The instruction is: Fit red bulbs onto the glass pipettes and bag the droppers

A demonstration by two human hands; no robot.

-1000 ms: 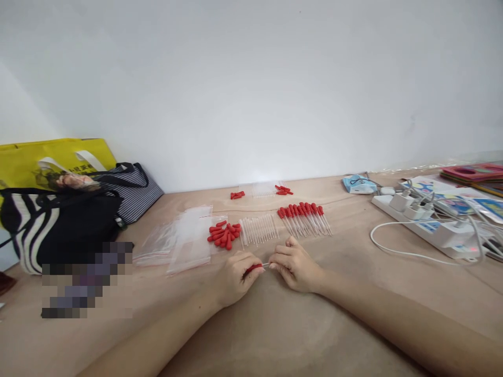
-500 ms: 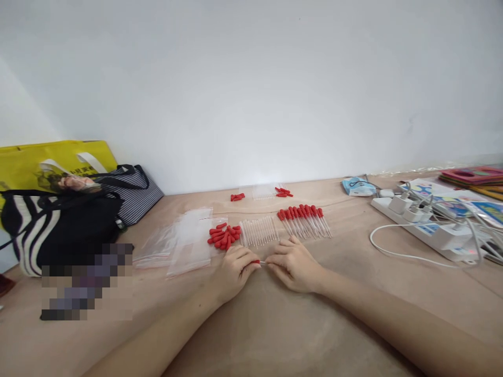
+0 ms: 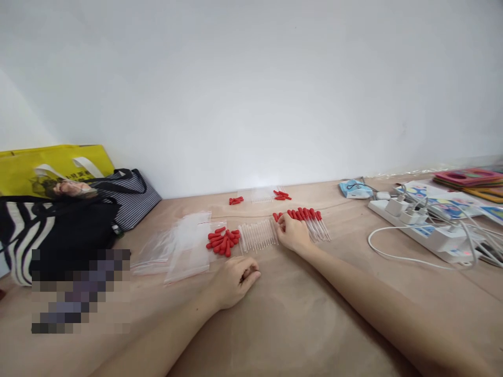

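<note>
My right hand (image 3: 292,234) is closed at the left end of a row of droppers (image 3: 316,225), clear thin tubes with red bulbs. Its fingertips pinch a red-bulbed dropper, whose tube is mostly hidden by the hand. On the table before me rests my left hand (image 3: 238,281), fingers curled, thumb apart from the index finger, nothing seen between them. Beyond it lie a pile of loose red bulbs (image 3: 223,241) and a row of bare clear tubes (image 3: 257,235).
Clear zip bags (image 3: 188,246) lie left of the bulbs. Farther back are two small groups of red bulbs (image 3: 236,200). Bags, including a black one (image 3: 74,230), stand at left. At right are a white power strip (image 3: 416,225) with cables and a blue mask (image 3: 356,189).
My right hand has moved up and away from my left hand to the dropper row, carrying the dropper. The left hand has let go of the red bulb, its thumb now apart from the index finger.
</note>
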